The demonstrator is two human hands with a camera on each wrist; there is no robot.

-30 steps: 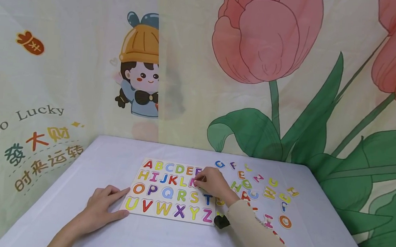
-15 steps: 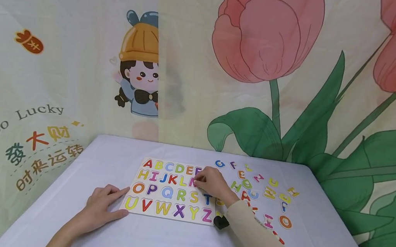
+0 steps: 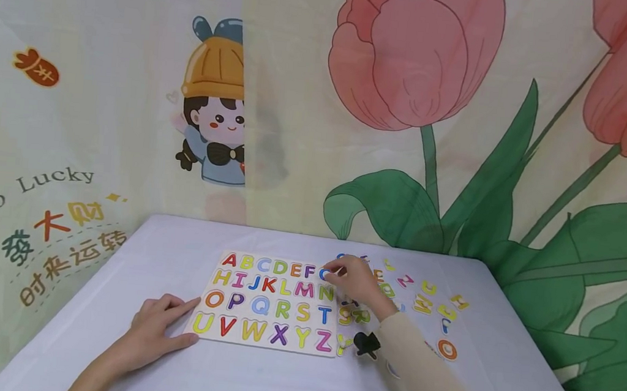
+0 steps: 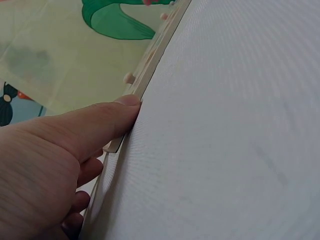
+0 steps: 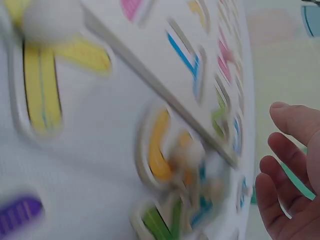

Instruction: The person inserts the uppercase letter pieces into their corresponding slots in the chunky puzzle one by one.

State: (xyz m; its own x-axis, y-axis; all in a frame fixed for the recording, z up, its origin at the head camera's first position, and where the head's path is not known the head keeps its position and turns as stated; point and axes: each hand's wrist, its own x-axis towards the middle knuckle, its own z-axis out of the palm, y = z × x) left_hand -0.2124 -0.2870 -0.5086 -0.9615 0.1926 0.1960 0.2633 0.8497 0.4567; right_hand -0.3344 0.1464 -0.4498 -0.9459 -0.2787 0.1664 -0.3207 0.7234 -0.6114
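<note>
An alphabet puzzle board [image 3: 266,302] lies flat on the white-covered counter [image 3: 177,240], its rows of coloured letters running from A at the far left corner to Z at the near right.

The left hand [image 3: 156,327] rests on the counter at the board's near left corner, fingers straight and relaxed, holding nothing. In the left wrist view the thumb [image 4: 107,120] presses against the board's edge [image 4: 150,65], touching it.

The right hand [image 3: 353,278] is over the board's far right corner, at the end of the top row just past the orange F [image 3: 310,271]. Its fingertips are at a blue letter piece [image 3: 325,274] there, which looks like the G. Whether the fingers pinch the piece or only touch it cannot be told from the head view; the right wrist view is blurred and shows only loosely bent fingers [image 5: 287,155] beside the board's right edge.

Loose letter pieces [image 3: 426,302] are scattered on the counter to the right of the board, among them an orange O [image 3: 447,349] nearest the person's sleeve [image 3: 421,376]. A yellow piece [image 3: 343,343] lies just beside the board's near right corner, close to the Z [image 3: 324,341].
</note>
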